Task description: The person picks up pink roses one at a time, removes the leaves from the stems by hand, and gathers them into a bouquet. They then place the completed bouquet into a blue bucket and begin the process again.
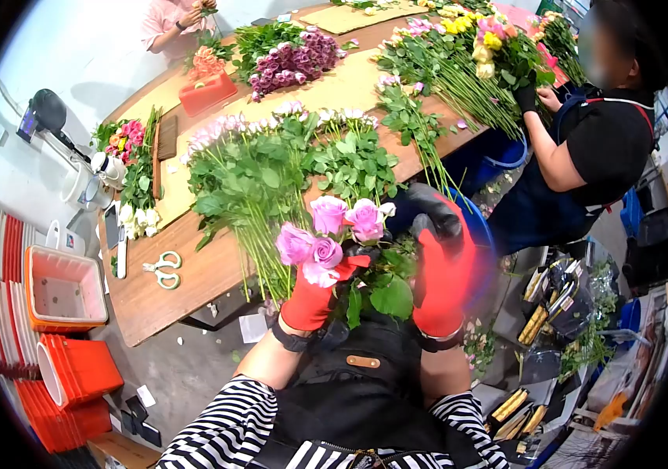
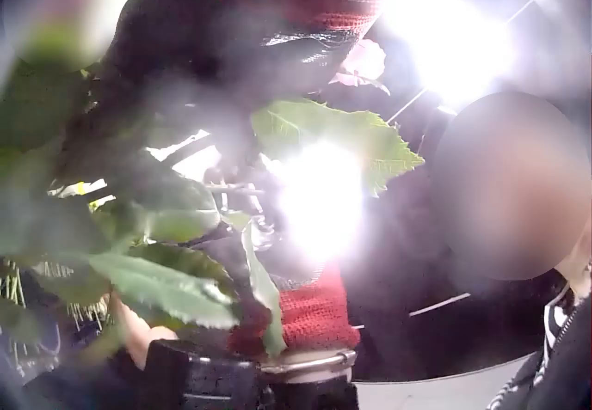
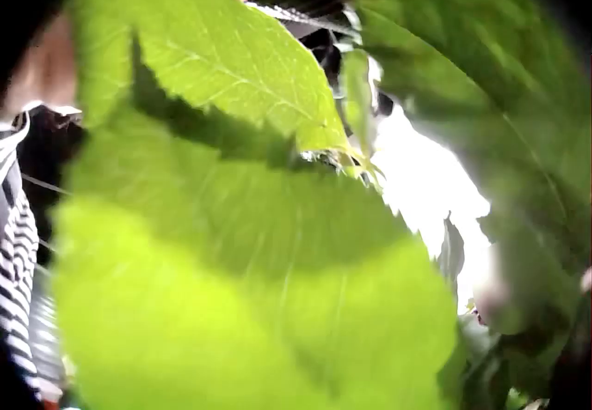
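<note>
My left hand [image 1: 310, 297], in a red glove with dark palm and fingers, grips a small bunch of pink-purple roses [image 1: 326, 252] just below the blooms. Broad green leaves [image 1: 391, 297] hang from the bunch over my apron; the gripped stems are mostly hidden. To the right, beside the leaves, my right hand [image 1: 443, 266] is raised and blurred, its dark fingers loosely bent with nothing visible in them. The left wrist view has serrated leaves [image 2: 338, 137] around the gloved hand. A large bright leaf [image 3: 259, 271] fills much of the right wrist view.
Rose bundles [image 1: 248, 176] lie across the wooden table [image 1: 142, 301], with green-handled scissors [image 1: 163, 270] near its left edge. Another person [image 1: 600, 148] works at the right with flowers. Orange crates [image 1: 76, 371] stack at left; a blue bucket [image 1: 479, 234] stands behind my right hand.
</note>
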{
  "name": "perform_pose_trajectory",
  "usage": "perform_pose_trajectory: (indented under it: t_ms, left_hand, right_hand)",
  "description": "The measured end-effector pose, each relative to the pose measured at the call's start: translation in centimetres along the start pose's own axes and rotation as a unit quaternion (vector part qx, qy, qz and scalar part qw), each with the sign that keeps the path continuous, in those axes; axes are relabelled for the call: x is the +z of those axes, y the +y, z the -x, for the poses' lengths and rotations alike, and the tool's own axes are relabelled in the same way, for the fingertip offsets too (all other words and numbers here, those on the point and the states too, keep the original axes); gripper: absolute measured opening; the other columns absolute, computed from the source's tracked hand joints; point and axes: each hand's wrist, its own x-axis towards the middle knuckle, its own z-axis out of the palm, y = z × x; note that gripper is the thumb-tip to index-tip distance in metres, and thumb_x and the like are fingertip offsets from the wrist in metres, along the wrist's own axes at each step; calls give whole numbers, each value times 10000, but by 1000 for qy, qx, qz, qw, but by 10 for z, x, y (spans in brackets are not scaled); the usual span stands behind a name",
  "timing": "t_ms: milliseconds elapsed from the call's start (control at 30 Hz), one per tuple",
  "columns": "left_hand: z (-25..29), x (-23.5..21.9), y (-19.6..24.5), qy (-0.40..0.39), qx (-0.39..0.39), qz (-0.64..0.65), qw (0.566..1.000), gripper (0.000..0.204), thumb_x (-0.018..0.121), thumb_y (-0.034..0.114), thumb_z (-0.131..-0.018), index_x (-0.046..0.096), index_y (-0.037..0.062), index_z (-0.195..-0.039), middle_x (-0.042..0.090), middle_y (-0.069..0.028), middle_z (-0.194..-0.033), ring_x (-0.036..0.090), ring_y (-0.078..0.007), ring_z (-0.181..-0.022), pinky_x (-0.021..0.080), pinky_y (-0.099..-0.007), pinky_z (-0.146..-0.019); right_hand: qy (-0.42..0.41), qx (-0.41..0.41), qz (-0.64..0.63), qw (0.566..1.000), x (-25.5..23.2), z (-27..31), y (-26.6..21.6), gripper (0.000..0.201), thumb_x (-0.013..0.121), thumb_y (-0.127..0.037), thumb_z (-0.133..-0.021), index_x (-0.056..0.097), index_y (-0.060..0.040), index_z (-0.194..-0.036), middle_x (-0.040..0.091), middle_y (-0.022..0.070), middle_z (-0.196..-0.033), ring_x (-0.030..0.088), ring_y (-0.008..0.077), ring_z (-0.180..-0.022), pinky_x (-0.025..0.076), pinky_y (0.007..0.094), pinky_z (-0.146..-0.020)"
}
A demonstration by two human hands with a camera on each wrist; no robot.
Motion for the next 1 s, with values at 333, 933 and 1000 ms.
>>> perform_pose_trajectory:
  t_ms: [333,933,1000]
  left_hand:
    - [5,-10,-31,-106,32,86,990,563,650,289,-894,456,54,-1368,595,-171,-1207,599,-215,-970,484,-315,-732]
    - [14,-7,-17,-111,-38,145,982,590,576,253,-913,361,78,-1433,512,-115,-1346,556,-267,-1153,442,-393,-990]
    - [15,-7,-17,-115,-73,212,968,619,584,285,-904,350,83,-1440,501,-128,-1360,555,-293,-1160,443,-419,-994]
  right_hand:
    - [-61,-64,44,995,-2,8,-2,325,696,16,-683,632,28,-1001,632,129,-1092,585,253,-1073,428,356,-983]
    - [-264,189,-20,946,-59,30,39,646,525,-52,-804,391,0,-1434,518,114,-1374,478,178,-1249,311,318,-1091]
    - [-264,189,18,946,-64,41,36,661,549,-38,-801,383,3,-1440,513,113,-1377,468,196,-1269,300,337,-1104]
